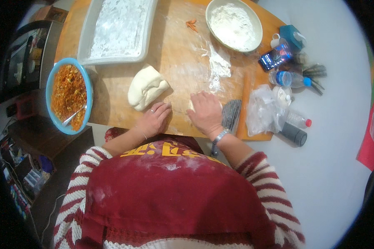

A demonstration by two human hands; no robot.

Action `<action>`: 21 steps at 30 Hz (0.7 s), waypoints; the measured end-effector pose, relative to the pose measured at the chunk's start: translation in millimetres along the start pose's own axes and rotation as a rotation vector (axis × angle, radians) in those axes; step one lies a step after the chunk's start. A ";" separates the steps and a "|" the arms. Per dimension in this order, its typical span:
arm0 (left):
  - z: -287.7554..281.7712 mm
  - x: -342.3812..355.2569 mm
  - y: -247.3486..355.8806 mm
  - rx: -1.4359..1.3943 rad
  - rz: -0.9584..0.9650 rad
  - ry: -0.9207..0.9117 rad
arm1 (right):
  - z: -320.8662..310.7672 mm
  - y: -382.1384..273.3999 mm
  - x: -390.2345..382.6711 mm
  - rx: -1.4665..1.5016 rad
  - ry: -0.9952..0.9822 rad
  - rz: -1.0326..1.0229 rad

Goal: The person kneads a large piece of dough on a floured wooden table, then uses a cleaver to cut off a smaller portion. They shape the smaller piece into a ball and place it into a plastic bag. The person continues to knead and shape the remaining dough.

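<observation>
My right hand point(206, 111) lies palm down with its fingers flat, pressing on a small piece of dough point(191, 104); only the dough's pale edge shows beside the fingers. My left hand point(155, 119) rests on the wooden table point(174, 62) near its front edge, fingers loosely bent, holding nothing that I can see. Just beyond it sits a large smooth lump of dough point(146, 87). To the right of my right hand are a grey, streaked, blade-like flat thing point(232, 114) and a long wooden rolling pin point(243, 103).
A blue bowl of orange filling point(70, 95) with a spoon stands at left, by a floury tray point(119, 31). A bowl of flour point(234, 27) is at the far right. A phone point(275, 57), bottles point(297, 80) and a plastic bag point(262, 110) crowd the right edge.
</observation>
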State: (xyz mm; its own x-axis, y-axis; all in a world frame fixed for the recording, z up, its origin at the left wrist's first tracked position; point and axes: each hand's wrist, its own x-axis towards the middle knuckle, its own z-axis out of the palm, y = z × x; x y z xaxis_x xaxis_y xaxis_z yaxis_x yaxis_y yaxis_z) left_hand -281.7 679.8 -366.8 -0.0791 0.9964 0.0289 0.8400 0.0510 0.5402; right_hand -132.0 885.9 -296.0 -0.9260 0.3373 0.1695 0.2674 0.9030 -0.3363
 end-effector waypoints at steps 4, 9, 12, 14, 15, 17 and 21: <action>-1.9 2.4 0.2 -0.010 0.025 0.019 | 32.8 -1.6 28.7 -0.104 -0.027 0.003; 1.7 1.2 -2.1 -0.016 0.060 0.035 | 55.3 1.7 60.9 -0.153 0.012 0.045; 5.5 0.2 -2.6 0.027 0.067 0.059 | 54.5 0.0 79.9 -0.111 0.034 0.192; 7.6 0.8 -3.0 0.014 0.041 0.004 | 47.3 1.0 90.8 0.019 -0.007 0.440; 7.8 1.0 -3.2 -0.004 0.004 -0.076 | 42.3 5.1 98.4 0.119 -0.047 0.619; 7.0 0.4 -2.5 0.007 0.066 0.076 | 28.3 11.4 101.3 0.323 0.136 0.874; 3.0 -0.5 0.0 -0.002 0.030 0.072 | -15.1 36.3 62.1 0.673 0.081 1.059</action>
State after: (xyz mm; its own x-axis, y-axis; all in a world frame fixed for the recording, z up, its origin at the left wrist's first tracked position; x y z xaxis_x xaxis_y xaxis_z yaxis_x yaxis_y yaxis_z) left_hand -280.0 679.4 -369.4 -0.0919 0.9902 0.1054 0.8413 0.0206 0.5402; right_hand -175.8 943.6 -283.7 -0.3149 0.8492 -0.4240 0.6573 -0.1272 -0.7428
